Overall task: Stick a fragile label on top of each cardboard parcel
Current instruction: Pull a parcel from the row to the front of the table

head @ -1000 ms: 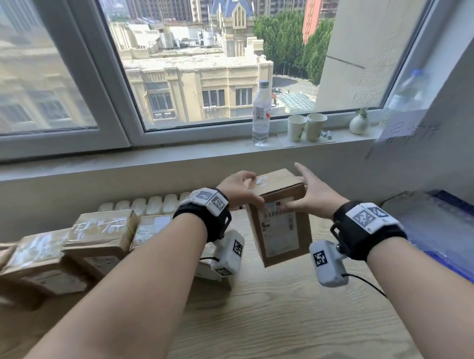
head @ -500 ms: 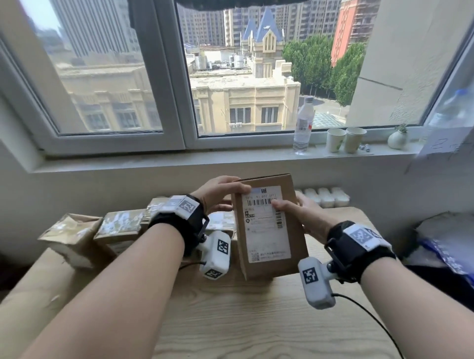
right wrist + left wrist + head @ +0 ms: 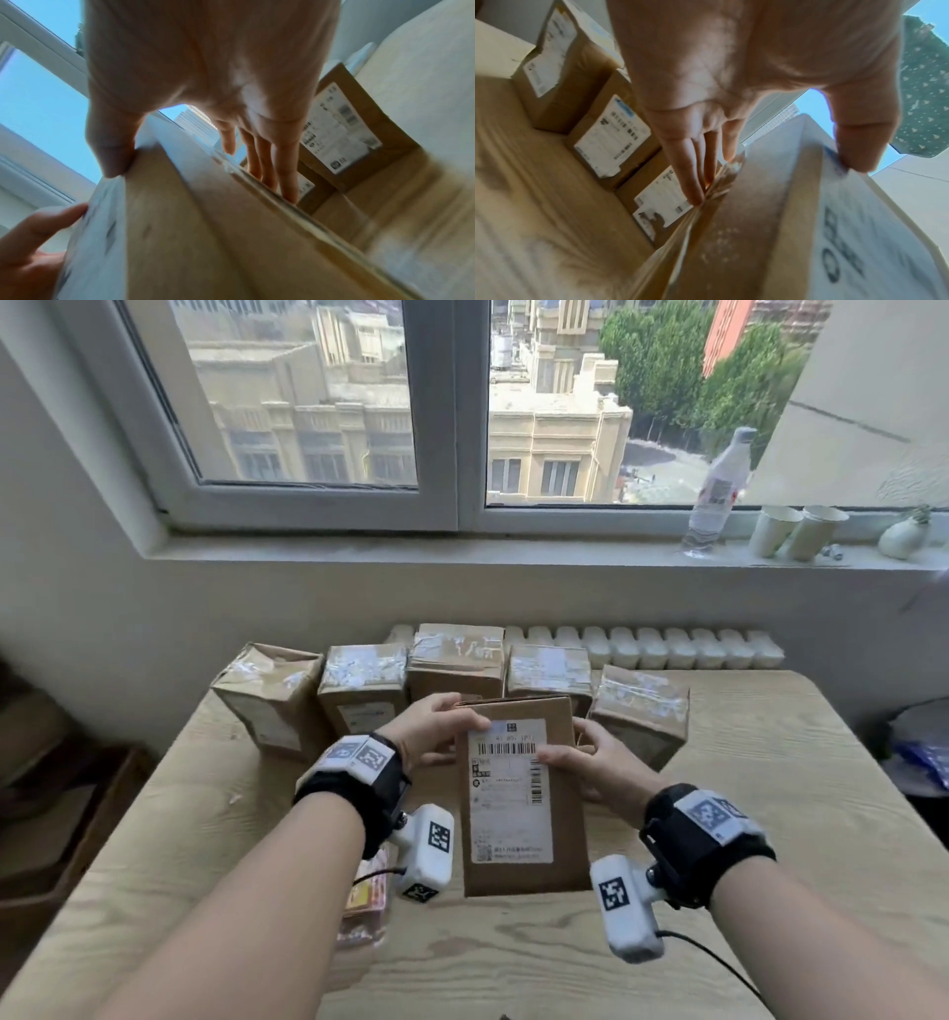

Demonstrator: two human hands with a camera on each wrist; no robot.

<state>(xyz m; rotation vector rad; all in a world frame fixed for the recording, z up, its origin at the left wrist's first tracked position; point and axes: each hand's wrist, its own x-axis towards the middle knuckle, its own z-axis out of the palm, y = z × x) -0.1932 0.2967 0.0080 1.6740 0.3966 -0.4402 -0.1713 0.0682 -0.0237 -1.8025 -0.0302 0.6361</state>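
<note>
I hold a brown cardboard parcel [image 3: 518, 793] upright in front of the row, its white shipping label facing me. My left hand [image 3: 436, 726] grips its upper left edge, thumb on the label side and fingers behind [image 3: 698, 182]. Gripping the upper right edge is my right hand [image 3: 580, 757], with its thumb [image 3: 113, 158] on the front. I cannot tell whether the parcel's lower edge touches the wooden table [image 3: 770, 788]. Several taped parcels [image 3: 362, 690] stand in a row behind it. A small pink and yellow stack of labels [image 3: 367, 901] lies under my left wrist.
On the windowsill at the back right stand a water bottle [image 3: 716, 495], two paper cups [image 3: 796, 531] and a small vase [image 3: 901, 536]. A white radiator [image 3: 667, 647] runs behind the table. Blue plastic [image 3: 924, 757] lies off the table's right edge.
The parcel has turned upright, label towards me, and come down in front of the row of parcels. Both hands kept hold of it. My view has swung left.
</note>
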